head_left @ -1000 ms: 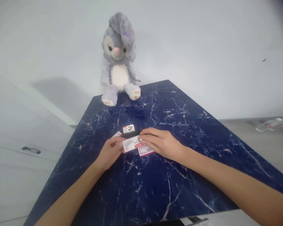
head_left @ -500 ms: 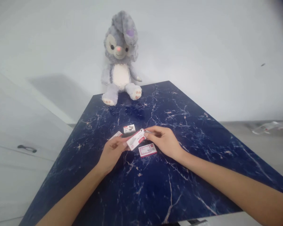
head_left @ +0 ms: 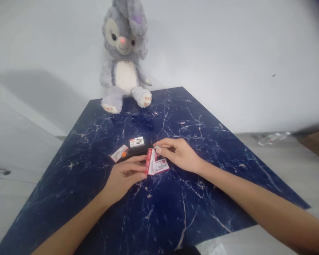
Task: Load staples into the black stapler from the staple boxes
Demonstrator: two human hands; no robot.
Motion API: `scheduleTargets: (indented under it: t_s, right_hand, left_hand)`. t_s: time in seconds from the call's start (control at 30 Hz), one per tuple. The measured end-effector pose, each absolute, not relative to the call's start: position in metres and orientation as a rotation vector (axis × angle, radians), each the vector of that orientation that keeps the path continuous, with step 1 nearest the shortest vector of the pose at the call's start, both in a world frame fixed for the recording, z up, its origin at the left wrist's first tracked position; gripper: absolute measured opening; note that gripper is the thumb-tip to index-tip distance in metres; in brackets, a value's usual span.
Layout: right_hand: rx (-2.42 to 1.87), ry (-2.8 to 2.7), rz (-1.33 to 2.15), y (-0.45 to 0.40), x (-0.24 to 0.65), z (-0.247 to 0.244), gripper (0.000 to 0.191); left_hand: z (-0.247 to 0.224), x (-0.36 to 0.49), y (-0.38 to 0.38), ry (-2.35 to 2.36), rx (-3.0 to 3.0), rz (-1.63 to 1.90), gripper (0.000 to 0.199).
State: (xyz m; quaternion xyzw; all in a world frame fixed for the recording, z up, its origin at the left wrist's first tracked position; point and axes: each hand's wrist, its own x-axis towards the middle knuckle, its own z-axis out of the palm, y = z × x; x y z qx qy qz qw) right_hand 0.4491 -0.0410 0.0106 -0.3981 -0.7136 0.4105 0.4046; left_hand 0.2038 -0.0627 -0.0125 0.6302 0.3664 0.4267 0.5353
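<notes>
My left hand (head_left: 126, 175) grips a small red-and-white staple box (head_left: 149, 161), tilted with its red side showing. At the box's upper end, my right hand (head_left: 178, 153) pinches a small grey piece (head_left: 156, 147) between thumb and fingers; its kind is unclear. Beneath the held box lies a white box with a red border (head_left: 162, 165), partly covered. Behind my left hand is a black stapler-like object (head_left: 136, 150) with an orange end. Another red-and-white box (head_left: 118, 153) lies left of it, and a white box with a printed picture (head_left: 136, 141) sits just behind it.
The blue marbled table (head_left: 202, 198) meets the wall at the back. A grey plush rabbit (head_left: 125, 76) sits at its far edge. A white cabinet (head_left: 13, 141) stands on the left. Clear plastic (head_left: 273, 138) lies on the floor at right, near a brown object (head_left: 315, 147).
The held box has turned from its white face to its red side and stands steeper. The black object is now more visible. The camera view has shifted, moving the scene left.
</notes>
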Motion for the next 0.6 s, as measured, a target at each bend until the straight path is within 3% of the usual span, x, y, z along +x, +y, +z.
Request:
scheduleTargets:
  t_s: [0.17,0.4,0.6]
  right_hand:
    - [-1.024,-1.746,1.147,-0.040,0.447,0.006,0.029]
    - [-1.293,-1.594,0.842,-0.014,0.467,-0.008,0.026]
    - [-1.376,-1.797,0.678,-0.013,0.469,-0.008,0.024]
  left_hand:
    - [-0.009,0.201,-0.066,0.830,1.507,1.059,0.018]
    - [-0.016,0.190,-0.058,1.260,1.550,1.357,0.015]
    - [-0.006,0.189,-0.058,1.298,2.225,1.307,0.013]
